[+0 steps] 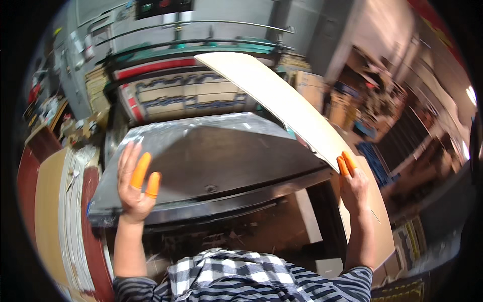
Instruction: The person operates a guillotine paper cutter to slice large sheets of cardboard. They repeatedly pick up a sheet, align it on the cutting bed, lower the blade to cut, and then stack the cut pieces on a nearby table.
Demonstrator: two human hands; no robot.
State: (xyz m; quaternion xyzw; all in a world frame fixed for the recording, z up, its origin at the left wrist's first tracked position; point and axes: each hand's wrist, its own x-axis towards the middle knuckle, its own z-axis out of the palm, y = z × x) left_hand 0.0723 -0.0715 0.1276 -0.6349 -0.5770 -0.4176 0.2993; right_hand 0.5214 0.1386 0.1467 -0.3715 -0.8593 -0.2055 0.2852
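Note:
My right hand (354, 183), with orange finger cots on two fingertips, grips the near corner of a large pale cardboard sheet (274, 95). The sheet is tilted, raised above the right side of a flat metal bed (236, 161), and stretches away toward the machine's far part. A dark shadow lies across the bed. Above the bed's left side my left hand (135, 183) is raised with fingers stretched out and nothing in it. It also wears orange finger cots on two digits.
Beyond the bed stands a wooden die board (201, 93) with blue strips, below a red bar (156, 68) and metal rails. Stacked sheets (50, 201) stand at the left. Another brown sheet (375, 216) is beside my right arm. Cardboard scraps (370, 83) are piled at the far right.

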